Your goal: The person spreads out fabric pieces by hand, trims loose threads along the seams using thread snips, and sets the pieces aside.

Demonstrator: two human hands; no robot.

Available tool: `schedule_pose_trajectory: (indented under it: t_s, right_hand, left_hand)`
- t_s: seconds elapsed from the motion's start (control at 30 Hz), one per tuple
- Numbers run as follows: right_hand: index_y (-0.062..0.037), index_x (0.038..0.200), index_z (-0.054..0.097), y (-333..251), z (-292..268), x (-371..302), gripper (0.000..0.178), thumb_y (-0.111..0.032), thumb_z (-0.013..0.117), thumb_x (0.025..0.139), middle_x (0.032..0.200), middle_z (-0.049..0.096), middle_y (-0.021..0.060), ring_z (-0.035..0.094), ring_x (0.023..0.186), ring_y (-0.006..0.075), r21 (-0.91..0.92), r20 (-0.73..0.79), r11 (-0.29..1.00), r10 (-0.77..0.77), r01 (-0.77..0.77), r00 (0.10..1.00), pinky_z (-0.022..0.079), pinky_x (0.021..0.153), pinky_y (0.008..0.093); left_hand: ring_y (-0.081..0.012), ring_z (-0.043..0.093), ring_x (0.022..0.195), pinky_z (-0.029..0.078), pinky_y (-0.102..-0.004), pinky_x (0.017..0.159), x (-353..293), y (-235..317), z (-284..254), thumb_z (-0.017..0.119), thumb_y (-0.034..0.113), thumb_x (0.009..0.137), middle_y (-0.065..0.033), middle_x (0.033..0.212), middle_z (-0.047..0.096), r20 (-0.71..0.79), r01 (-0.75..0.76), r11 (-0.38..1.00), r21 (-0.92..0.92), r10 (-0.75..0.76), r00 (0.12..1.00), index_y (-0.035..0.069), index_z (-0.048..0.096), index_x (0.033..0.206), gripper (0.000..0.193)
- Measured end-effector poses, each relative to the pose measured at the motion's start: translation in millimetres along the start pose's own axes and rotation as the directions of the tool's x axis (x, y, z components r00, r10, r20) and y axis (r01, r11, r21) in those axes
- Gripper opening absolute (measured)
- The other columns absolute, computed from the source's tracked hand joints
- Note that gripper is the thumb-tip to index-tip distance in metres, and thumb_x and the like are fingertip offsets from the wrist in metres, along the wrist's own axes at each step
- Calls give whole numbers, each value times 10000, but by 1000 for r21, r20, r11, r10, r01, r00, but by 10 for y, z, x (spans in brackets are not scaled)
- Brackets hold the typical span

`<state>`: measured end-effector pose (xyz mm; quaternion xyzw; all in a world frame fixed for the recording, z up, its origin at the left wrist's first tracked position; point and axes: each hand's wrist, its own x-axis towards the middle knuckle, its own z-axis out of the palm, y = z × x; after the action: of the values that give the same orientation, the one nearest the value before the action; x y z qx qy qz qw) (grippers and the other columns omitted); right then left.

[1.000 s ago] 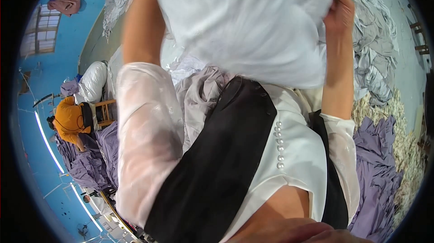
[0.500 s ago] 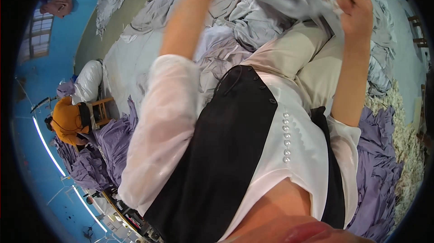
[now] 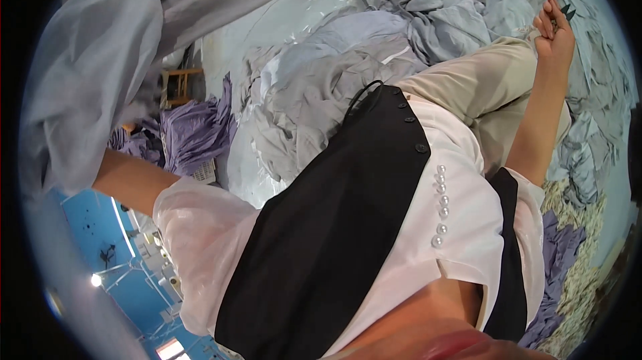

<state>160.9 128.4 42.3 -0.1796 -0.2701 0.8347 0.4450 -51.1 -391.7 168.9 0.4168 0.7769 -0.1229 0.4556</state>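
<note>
My left forearm (image 3: 130, 179) stretches out to the left. A large light grey cloth (image 3: 100, 72) covers its hand, so the fingers cannot be seen. The cloth is up in the air beside that arm, with a longer grey stretch trailing toward the top. At the upper right, my right hand (image 3: 556, 37) is closed around small dark thread snips (image 3: 568, 12), whose pointed blades stick out past the fingers. This hand is above my bent knee, apart from the raised cloth.
Crumpled grey cloths (image 3: 301, 96) lie heaped before me, with more bluish grey ones (image 3: 445, 19) beyond. Purple cloth (image 3: 194, 136) is piled at the left near a wooden chair (image 3: 179, 87). More purple cloth (image 3: 558, 259) and cream scraps (image 3: 588, 226) lie at the right.
My left arm has swung from the top middle far out to the left, and the grey cloth has gone with it. My right hand has moved slightly right and down, still with the snips.
</note>
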Motion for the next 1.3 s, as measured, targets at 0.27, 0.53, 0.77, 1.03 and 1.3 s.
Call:
schedule_pose_trajectory:
  t_s: [0.27, 0.53, 0.77, 1.03, 1.3]
  right_hand:
    - [112, 1133, 569, 146, 312, 243, 265, -22, 575, 905, 858, 600, 85, 306, 485, 73, 83, 169, 995, 40, -55, 985, 250, 486, 218]
    - [113, 1122, 546, -136, -328, 59, 250, -15, 569, 909, 792, 557, 74, 301, 493, 75, -14, -168, 1000, 0, -3, 986, 244, 479, 228]
    - [58, 1111, 576, -456, -976, -333, 234, -74, 583, 918, 780, 578, 29, 303, 467, 60, -171, -319, 984, -10, -47, 948, 231, 451, 220]
    - [47, 1130, 582, -658, -1275, -696, 236, -77, 570, 929, 759, 596, 40, 297, 409, 63, -112, -450, 994, -42, -9, 892, 219, 406, 230]
    - [1, 1114, 600, -814, -932, -901, 210, -121, 573, 945, 726, 577, 3, 254, 385, 35, -221, -576, 975, -142, 14, 805, 195, 390, 212]
  left_hand:
    - [-244, 641, 915, 504, -369, 792, 14, -445, 839, 594, 219, 864, -196, 1030, 654, 238, 111, 993, -32, -101, 966, 9, 606, 1075, 298]
    - [-248, 663, 869, 520, -367, 755, 839, -673, 1086, 608, 226, 848, -202, 988, 670, 507, 17, 999, 39, -34, 861, 9, 626, 1033, 286]
    - [-252, 682, 828, 534, -365, 722, 1706, -581, 959, 619, 233, 835, -208, 952, 684, 714, -111, 987, 116, -5, 700, 9, 644, 996, 277]
    - [-260, 695, 740, 573, -346, 680, 2704, 71, -696, 534, 344, 905, -192, 901, 699, 890, 70, 987, -142, 96, 446, -7, 637, 1049, 393]
    - [-124, 587, 879, 494, -285, 711, 5608, 1692, -1799, 590, 322, 940, -40, 985, 628, -464, -537, 436, -722, 271, 843, 28, 601, 1111, 341]
